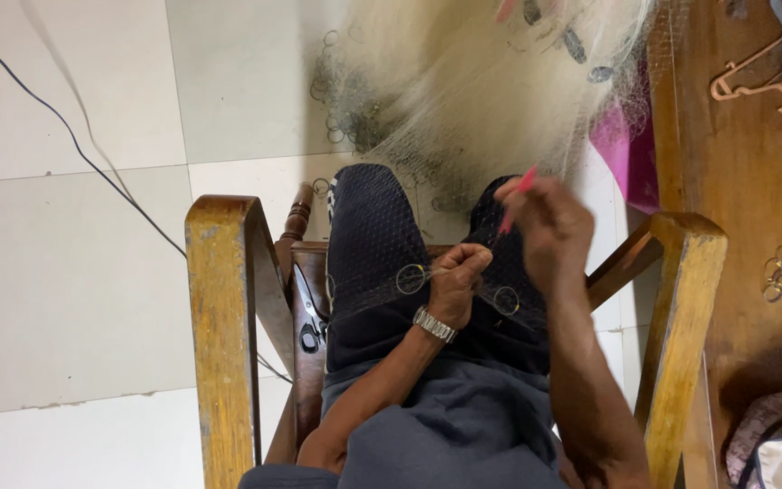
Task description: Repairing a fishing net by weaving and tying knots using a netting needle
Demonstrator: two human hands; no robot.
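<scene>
Seated in a wooden chair (224,299), the person works a fine fishing net (463,91) that spills from the lap onto the tiled floor (65,299). The left hand (457,282) is clenched on the net's edge beside a metal ring (411,279) — pinching it taut across the knee, likely so the mesh stays steady. The right hand (549,226) grips a slim red netting needle (518,197) between closed fingers, raised just above the left. Scissors (308,312) rest on the seat by the thigh — near at hand. Loose rings (778,279) lie on the wooden table (744,181).
</scene>
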